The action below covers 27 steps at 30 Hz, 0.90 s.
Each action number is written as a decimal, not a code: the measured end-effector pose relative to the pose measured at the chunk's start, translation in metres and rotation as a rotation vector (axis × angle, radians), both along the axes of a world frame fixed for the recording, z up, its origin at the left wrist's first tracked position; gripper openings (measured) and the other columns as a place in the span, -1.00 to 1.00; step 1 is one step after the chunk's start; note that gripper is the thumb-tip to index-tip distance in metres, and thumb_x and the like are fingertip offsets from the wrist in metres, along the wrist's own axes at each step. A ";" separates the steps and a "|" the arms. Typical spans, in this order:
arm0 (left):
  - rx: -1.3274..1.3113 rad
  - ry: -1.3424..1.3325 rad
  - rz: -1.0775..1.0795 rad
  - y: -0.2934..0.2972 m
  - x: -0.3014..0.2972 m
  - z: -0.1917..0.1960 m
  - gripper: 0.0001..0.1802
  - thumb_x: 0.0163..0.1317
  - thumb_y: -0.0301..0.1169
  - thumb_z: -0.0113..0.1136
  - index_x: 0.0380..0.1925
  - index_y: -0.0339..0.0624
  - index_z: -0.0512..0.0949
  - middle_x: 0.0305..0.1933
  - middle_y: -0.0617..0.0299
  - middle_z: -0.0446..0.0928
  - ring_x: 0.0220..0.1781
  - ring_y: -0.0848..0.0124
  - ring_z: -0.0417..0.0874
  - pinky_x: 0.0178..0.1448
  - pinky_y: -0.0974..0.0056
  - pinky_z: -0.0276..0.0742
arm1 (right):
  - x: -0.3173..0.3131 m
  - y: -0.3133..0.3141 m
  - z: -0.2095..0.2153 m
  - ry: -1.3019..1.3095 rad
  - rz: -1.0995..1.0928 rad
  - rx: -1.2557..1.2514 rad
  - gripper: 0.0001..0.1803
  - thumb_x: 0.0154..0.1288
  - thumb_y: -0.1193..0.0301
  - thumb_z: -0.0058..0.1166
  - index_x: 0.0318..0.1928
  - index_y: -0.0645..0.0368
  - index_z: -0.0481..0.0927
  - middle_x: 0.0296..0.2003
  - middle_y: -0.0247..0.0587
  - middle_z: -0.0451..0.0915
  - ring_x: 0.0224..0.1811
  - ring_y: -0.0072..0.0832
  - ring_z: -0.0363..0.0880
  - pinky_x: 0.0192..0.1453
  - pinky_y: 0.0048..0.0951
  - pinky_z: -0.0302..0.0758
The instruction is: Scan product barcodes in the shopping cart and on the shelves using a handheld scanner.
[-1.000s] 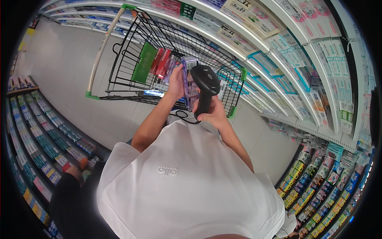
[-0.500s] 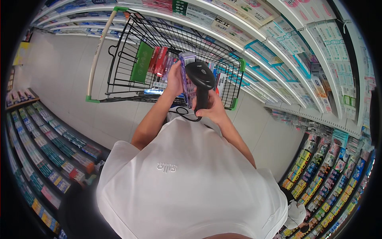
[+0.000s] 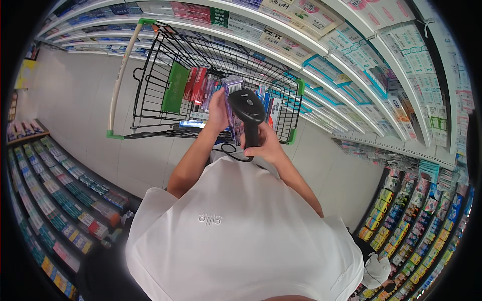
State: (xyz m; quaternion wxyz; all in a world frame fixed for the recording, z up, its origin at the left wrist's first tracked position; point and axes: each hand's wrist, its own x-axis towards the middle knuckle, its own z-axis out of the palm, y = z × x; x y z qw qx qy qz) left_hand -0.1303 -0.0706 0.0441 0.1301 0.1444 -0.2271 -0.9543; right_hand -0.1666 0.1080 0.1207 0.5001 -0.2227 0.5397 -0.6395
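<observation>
A long purple box [image 3: 232,83] stands upright in front of me, its pale end with a barcode facing up. Wrapped along the box's left side, my left hand [image 3: 217,111] holds it. My right hand [image 3: 264,144] grips the handle of a black handheld barcode scanner [image 3: 247,106]. The scanner's head is beside and partly over the box, hiding much of its right side. From the handle's base a black cable [image 3: 228,149] loops toward my body. Just beyond both hands is a black wire shopping cart [image 3: 150,95] with red boxes [image 3: 196,84] and other packages in it.
Tiered shelves of boxed goods [image 3: 321,55] run behind the cart and along the right. More racks [image 3: 65,190] stand at the lower left, with hanging packs [image 3: 396,215] at the lower right. Another person in a white top [image 3: 376,271] is at the lower right edge.
The whole view has shifted slightly, with the cart lower in the picture. Both hands, the box and the scanner appear a little lower too; both grips are unchanged.
</observation>
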 end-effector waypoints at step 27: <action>0.000 -0.042 0.025 -0.005 -0.004 -0.002 -0.46 0.37 -0.03 -0.22 0.07 -0.24 0.43 0.01 0.08 0.56 0.05 0.27 0.58 0.18 0.16 0.45 | -0.007 -0.004 -0.004 -0.056 -0.025 -0.043 -0.22 -0.16 0.54 0.45 0.13 0.18 0.33 -0.37 -0.26 0.55 -0.34 -0.54 0.56 -0.26 -0.49 0.52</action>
